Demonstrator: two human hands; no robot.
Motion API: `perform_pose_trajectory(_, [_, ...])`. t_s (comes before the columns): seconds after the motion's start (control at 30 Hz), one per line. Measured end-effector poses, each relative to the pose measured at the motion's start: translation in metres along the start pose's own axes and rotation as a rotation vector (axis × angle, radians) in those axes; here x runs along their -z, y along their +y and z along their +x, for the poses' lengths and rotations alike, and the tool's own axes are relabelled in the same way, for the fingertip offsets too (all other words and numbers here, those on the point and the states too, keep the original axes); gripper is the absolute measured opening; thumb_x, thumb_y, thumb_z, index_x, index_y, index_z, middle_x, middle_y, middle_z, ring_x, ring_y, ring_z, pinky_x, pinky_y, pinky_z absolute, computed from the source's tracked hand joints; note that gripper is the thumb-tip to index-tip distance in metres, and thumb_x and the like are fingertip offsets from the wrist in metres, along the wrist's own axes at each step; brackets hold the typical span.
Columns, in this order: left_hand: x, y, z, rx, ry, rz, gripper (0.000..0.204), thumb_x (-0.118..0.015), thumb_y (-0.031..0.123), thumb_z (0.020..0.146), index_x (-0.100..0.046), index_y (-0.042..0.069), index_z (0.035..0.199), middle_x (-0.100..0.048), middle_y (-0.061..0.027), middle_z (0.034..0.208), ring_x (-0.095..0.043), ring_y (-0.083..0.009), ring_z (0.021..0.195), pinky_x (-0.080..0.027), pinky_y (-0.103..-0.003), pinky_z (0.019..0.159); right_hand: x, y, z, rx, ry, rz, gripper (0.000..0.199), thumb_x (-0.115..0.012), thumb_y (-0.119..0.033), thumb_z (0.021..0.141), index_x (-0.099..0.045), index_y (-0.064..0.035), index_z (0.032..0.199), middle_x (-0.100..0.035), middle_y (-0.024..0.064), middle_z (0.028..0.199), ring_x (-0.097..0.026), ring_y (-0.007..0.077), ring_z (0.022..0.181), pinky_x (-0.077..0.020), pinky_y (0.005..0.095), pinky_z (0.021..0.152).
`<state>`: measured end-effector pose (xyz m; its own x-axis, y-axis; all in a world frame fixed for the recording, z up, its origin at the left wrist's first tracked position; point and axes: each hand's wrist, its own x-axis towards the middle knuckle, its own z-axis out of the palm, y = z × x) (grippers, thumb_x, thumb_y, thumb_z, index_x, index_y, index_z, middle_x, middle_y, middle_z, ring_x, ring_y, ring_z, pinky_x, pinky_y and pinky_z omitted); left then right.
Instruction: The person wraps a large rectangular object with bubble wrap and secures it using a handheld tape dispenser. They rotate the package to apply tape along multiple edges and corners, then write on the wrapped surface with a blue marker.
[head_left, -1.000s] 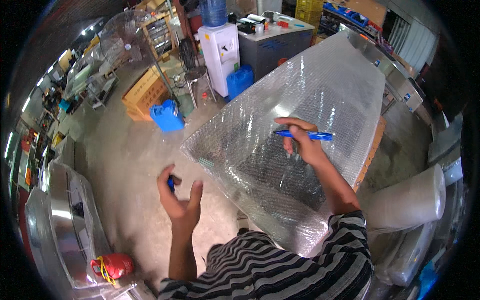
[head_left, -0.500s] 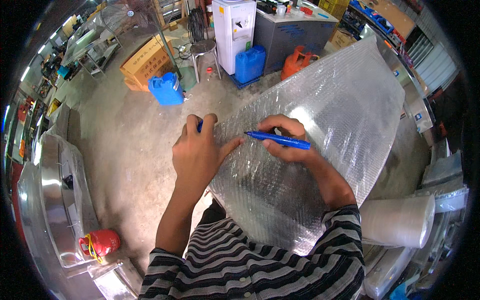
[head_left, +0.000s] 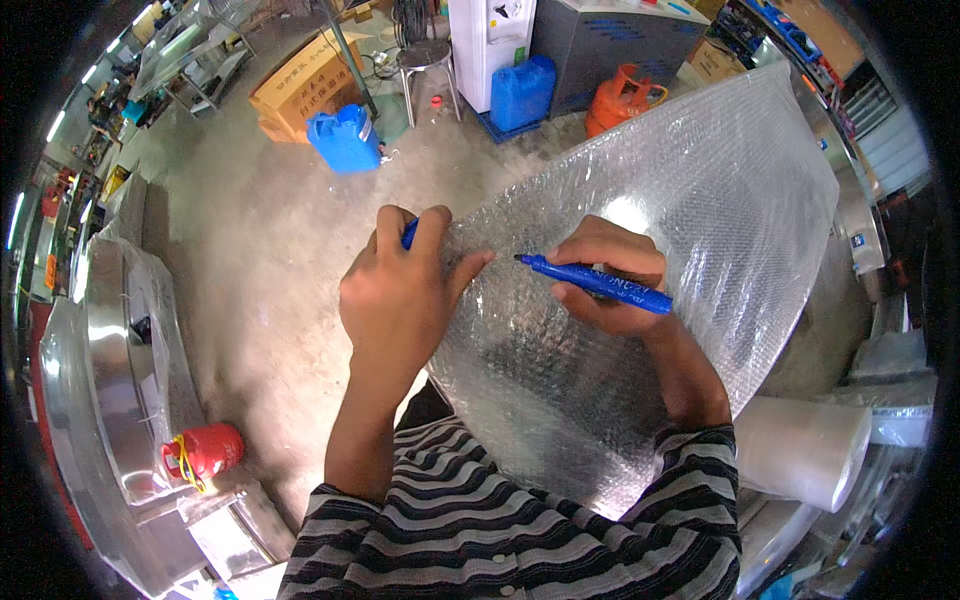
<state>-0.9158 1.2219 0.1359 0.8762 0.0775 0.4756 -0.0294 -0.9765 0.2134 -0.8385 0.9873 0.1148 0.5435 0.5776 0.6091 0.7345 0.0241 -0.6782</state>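
Note:
A blue marker pen (head_left: 600, 281) lies between the thumb and fingers of my right hand (head_left: 612, 270), its dark uncapped tip pointing left, just over the bubble wrap. At the left edge of the large bubble-wrapped panel (head_left: 700, 190) is my left hand (head_left: 393, 290), thumb stretched over the wrap and fingers curled. Between its fingers a small blue piece, apparently the marker's cap (head_left: 409, 233), is held, mostly hidden. The panel's surface under the wrap looks dark and shiny. Whether the marker tip touches the wrap I cannot tell.
A roll of clear wrap (head_left: 805, 450) lies to the right. Beyond the panel stand an orange gas cylinder (head_left: 622, 100), blue jugs (head_left: 345, 138), a stool (head_left: 425, 58) and a cardboard box (head_left: 305, 88). A red cylinder (head_left: 205, 452) sits at lower left, beside wrapped metal pieces (head_left: 120, 370).
The view has shifted slightly. My right hand has moved a little right with the marker, widening the gap to my left thumb. My left hand keeps its hold at the panel's edge.

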Motion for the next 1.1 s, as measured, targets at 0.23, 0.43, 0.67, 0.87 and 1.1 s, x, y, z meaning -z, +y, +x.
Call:
perform_pose_trajectory(0.23, [0.001, 0.002, 0.000, 0.021, -0.014, -0.008, 0.047, -0.083, 0.047, 0.076, -0.067, 0.016, 0.108, -0.062, -0.0054, 0.099, -0.071, -0.0263, 0.078, -0.057, -0.039, 0.064, -0.006, 0.014, -0.005, -0.054, -0.053, 0.049, 0.025, -0.081, -0.006, 0.079, -0.076, -0.0022, 0.103, -0.076, 0.0122, 0.094, -0.072, 0.0249, 0.082, -0.0542, 0.0352, 0.075])
perform_pose_trajectory(0.43, [-0.004, -0.002, -0.001, -0.044, 0.062, 0.005, 0.046, -0.084, 0.044, 0.075, -0.065, 0.016, 0.106, -0.057, -0.0054, 0.095, -0.068, -0.0239, 0.073, -0.055, -0.036, 0.058, -0.013, 0.016, -0.006, -0.023, -0.046, 0.034, 0.022, -0.081, -0.006, 0.079, -0.076, -0.0025, 0.100, -0.076, 0.0117, 0.092, -0.073, 0.0246, 0.081, -0.0540, 0.0348, 0.074])
perform_pose_trajectory(0.67, [-0.004, -0.002, -0.002, -0.041, 0.057, -0.006, 0.045, -0.084, 0.044, 0.076, -0.065, 0.016, 0.106, -0.057, -0.0057, 0.094, -0.068, -0.0238, 0.073, -0.055, -0.035, 0.058, -0.014, 0.016, -0.005, -0.018, -0.064, 0.001, 0.022, -0.081, -0.005, 0.079, -0.076, -0.0023, 0.100, -0.075, 0.0115, 0.090, -0.072, 0.0253, 0.080, -0.0539, 0.0346, 0.073])
perform_pose_trajectory(0.87, [-0.002, -0.002, -0.002, -0.041, 0.046, 0.000, 0.045, -0.083, 0.044, 0.077, -0.065, 0.016, 0.107, -0.057, -0.0059, 0.094, -0.068, -0.0239, 0.073, -0.055, -0.035, 0.058, -0.015, 0.015, -0.005, -0.032, -0.062, 0.004, 0.022, -0.081, -0.005, 0.079, -0.075, -0.0023, 0.100, -0.075, 0.0115, 0.090, -0.072, 0.0249, 0.080, -0.0540, 0.0352, 0.074])
perform_pose_trajectory(1.1, [-0.002, -0.001, -0.002, -0.034, 0.040, 0.011, 0.046, -0.082, 0.046, 0.077, -0.065, 0.016, 0.107, -0.056, -0.0058, 0.095, -0.068, -0.0237, 0.073, -0.055, -0.035, 0.058, -0.018, 0.016, -0.005, -0.031, -0.056, -0.027, 0.022, -0.081, -0.005, 0.079, -0.075, -0.0030, 0.100, -0.076, 0.0110, 0.091, -0.072, 0.0248, 0.081, -0.0541, 0.0360, 0.075])
